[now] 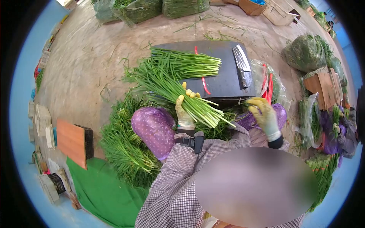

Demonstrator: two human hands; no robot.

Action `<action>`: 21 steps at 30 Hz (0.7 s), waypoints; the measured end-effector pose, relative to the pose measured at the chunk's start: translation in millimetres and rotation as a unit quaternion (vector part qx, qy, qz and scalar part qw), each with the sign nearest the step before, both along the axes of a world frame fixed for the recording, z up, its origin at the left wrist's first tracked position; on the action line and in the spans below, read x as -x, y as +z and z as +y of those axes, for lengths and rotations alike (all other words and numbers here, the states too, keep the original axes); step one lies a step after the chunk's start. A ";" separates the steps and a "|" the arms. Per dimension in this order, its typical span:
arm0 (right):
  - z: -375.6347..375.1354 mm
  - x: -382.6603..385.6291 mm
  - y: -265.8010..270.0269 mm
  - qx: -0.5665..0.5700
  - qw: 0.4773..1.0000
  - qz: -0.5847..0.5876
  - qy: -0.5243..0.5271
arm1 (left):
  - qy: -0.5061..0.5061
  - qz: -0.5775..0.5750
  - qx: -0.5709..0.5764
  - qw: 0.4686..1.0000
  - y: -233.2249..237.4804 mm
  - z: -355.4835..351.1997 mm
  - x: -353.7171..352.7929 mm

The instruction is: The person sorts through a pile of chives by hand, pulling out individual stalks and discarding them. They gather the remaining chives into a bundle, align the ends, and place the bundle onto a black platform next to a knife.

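My left hand (pixel 185 109), in a yellow-coated glove, is closed around a bunch of garlic chives (pixel 163 79), pale stem ends pointing to the lower right. The leafy ends overlap a second bunch (pixel 195 64) lying on a dark board (pixel 224 85). Under that second bunch runs a red tie strip (pixel 205 86), its ends showing at both sides. My right hand (pixel 263 117), gloved alike, is raised near the board's right front corner, fingers bent and apart. A thin green strand shows by its fingertips. On the board's right side lies a knife (pixel 242 64) with a black handle.
Loose chives (pixel 129 140) are heaped left of my purple-covered knee. Red strips (pixel 270 89) lie on a plastic bag at right. Bagged greens (pixel 306 53) stand farther off, and another person (pixel 346 131) works at far right. A green cloth (pixel 102 190) covers floor at lower left.
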State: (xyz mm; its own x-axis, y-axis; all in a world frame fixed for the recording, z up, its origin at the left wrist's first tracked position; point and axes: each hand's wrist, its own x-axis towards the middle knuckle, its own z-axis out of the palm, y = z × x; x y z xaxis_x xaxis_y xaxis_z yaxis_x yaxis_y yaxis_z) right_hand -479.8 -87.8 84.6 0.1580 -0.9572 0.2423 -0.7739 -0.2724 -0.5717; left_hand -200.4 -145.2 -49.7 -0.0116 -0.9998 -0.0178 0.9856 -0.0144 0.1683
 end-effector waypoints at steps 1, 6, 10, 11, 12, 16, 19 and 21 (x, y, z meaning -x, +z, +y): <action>-7.0 -24.0 3.9 0.009 0.997 -0.073 0.033 | -0.008 0.002 0.006 1.000 0.6 0.9 1.0; -45.3 -94.8 -37.0 -0.018 0.985 -0.060 0.163 | -0.041 0.030 0.034 0.998 -0.9 1.8 3.2; -57.0 -113.9 -63.0 -0.071 0.984 0.008 0.166 | -0.039 -0.007 0.008 0.999 1.8 5.3 2.1; -59.6 -115.4 -63.0 -0.085 0.983 0.019 0.158 | -0.036 -0.016 -0.003 0.999 1.4 6.2 0.8; -60.8 -116.3 -62.7 -0.100 0.983 0.030 0.149 | -0.035 -0.025 -0.013 0.999 1.7 7.5 0.0; -63.7 -109.3 -74.6 -0.250 0.899 -0.346 0.096 | -0.040 -0.052 -0.022 0.998 -1.0 6.1 1.7; -64.4 -102.2 -53.8 -0.273 0.855 -0.435 0.074 | -0.047 -0.042 -0.025 0.998 1.6 7.0 2.6; -66.8 -96.3 -53.8 -0.275 0.839 -0.466 0.058 | -0.050 -0.047 -0.031 0.997 4.8 8.1 3.5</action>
